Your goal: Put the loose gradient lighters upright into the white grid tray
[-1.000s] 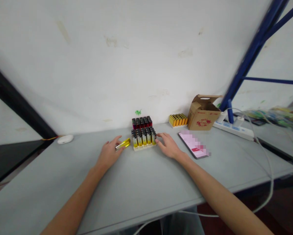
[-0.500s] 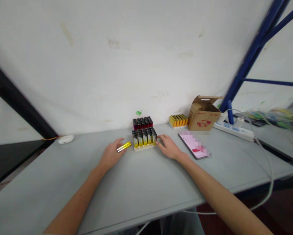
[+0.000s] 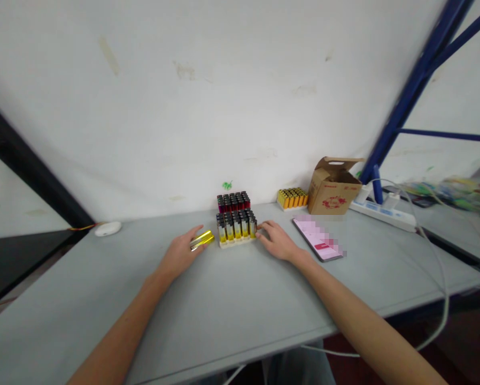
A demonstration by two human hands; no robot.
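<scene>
My left hand (image 3: 180,252) holds shiny yellow-and-silver sticks that look like lighters (image 3: 202,240), lying side by side between thumb and fingers, just left of a white tray (image 3: 237,243). Several upright pieces (image 3: 237,228) with black tops, grey middles and yellow bottoms fill that tray in rows. At the tray's right side, my right hand (image 3: 278,240) has its thumb and fingertips at the end piece of the front row. Whether it grips that piece or only steadies it, I cannot make out. Behind stands a group of dark red and purple pieces (image 3: 234,202) with black tops.
A block of yellow cylinders (image 3: 292,198) stands by the wall, beside an open cardboard box (image 3: 333,187). Right of my right hand lies a phone (image 3: 318,238). A power strip (image 3: 384,214) with white cables is farther right, and a white oval device (image 3: 108,229) lies left.
The yellow-and-silver sticks in my left hand have turned slightly and show a wider face. My left hand has shifted a little left; my right hand stays at the tray.
</scene>
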